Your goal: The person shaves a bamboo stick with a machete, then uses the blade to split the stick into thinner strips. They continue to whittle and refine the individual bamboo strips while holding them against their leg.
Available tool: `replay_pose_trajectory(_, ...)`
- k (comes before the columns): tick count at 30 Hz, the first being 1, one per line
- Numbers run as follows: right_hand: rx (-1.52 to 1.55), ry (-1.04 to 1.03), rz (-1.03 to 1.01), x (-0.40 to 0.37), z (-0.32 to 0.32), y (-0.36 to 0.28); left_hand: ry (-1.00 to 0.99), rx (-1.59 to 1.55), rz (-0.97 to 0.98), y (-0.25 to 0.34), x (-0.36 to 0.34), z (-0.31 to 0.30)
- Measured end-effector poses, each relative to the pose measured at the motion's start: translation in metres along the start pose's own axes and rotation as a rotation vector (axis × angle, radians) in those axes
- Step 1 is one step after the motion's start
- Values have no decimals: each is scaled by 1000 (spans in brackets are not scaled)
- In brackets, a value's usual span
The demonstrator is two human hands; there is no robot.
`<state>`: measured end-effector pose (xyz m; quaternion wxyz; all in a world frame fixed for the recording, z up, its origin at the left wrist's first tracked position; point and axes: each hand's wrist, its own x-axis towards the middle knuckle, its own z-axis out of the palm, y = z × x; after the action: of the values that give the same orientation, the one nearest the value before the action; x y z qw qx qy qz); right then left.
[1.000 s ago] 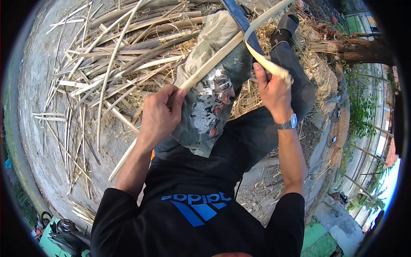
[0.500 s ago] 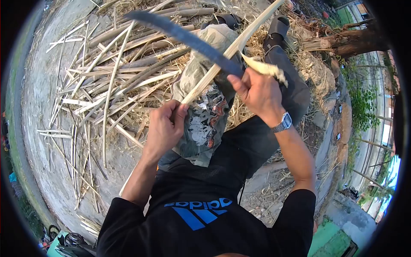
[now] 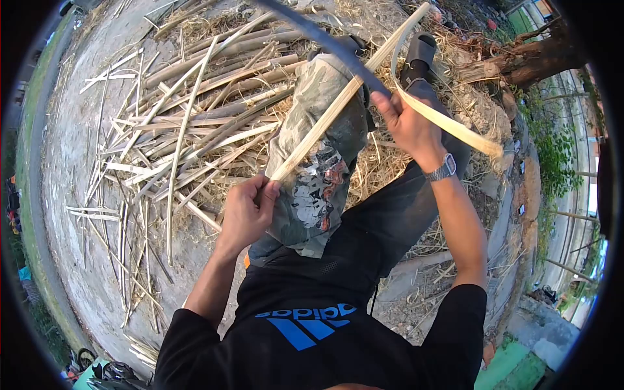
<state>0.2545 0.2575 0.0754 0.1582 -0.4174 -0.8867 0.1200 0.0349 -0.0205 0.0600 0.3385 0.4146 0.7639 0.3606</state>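
My left hand (image 3: 246, 211) grips the near end of a long pale bamboo strip (image 3: 338, 104) that runs up and to the right over a patterned cloth (image 3: 318, 156) on my left knee. My right hand (image 3: 404, 120) holds the handle of a long dark curved blade (image 3: 325, 40), whose edge lies against the strip near its far part. A thin peeled sliver (image 3: 448, 123) curls off the strip past my right hand toward the right. A watch (image 3: 442, 170) sits on my right wrist.
A heap of split bamboo pieces (image 3: 195, 110) and dry shavings covers the concrete ground (image 3: 78, 162) to the left. A dark sandal (image 3: 419, 52) is on my outstretched right foot. A tree trunk (image 3: 533, 65) stands at the upper right, with a low kerb and street beyond.
The blade swung from lying across the strip to pointing up and left along it. The peeled sliver has grown longer and now trails to the right. My left hand kept its grip.
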Motion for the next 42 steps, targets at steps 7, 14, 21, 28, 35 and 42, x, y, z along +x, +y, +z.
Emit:
replay_pose_trajectory(7, 50, 185, 784, 93, -12, 215, -16, 23, -45, -11, -27, -43)
replay_pose_trajectory(14, 887, 332, 892, 31, -29, 200, -5, 23, -84, -20, -11, -46)
replay_pose_trajectory(21, 786, 288, 585, 1, -38, 85, -49, -5, -129, -9, 4, -43)
replay_pose_trajectory(28, 409, -40, 14, -30, -10, -34, 186, 175, 45, 0, 12, -9)
replay_pose_trajectory(35, 281, -245, -163, -76, 30, -85, 366, 351, 306, 4, 10, 15)
replay_pose_trajectory(42, 247, 144, 244, 5, 21, 54, 308, 309, 248, -6, 0, 9)
